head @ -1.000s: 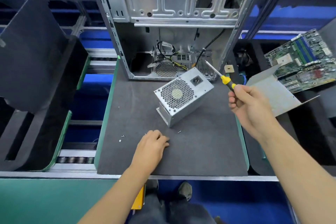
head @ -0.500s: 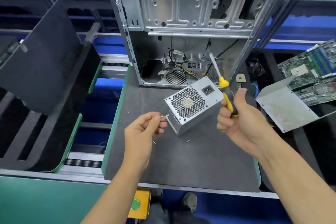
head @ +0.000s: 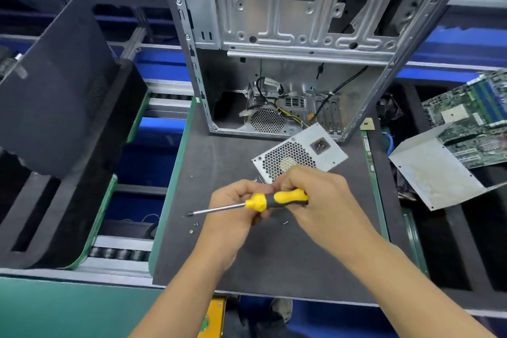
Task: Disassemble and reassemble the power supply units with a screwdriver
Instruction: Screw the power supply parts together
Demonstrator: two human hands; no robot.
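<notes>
The PSU (head: 301, 152) lies on the table (head: 274, 255), tilted, fan grille up, just in front of the open case (head: 288, 44) and partly hidden behind both hands. The right hand (head: 323, 200) wraps the yellow handle of the screwdriver (head: 263, 202), shaft pointing left with the tip low over the table. The left hand (head: 233, 211) is curled at the collar, fingers meeting the right hand's; whether it pinches a screw there I cannot tell. Loose screws (head: 193, 226) lie just beside the tip, another (head: 285, 223) under the hands. The risk, as I judge it: a tiny screw slipping from the fingers, or a sweep of the shaft or wrist scattering those on the table off its edge.
</notes>
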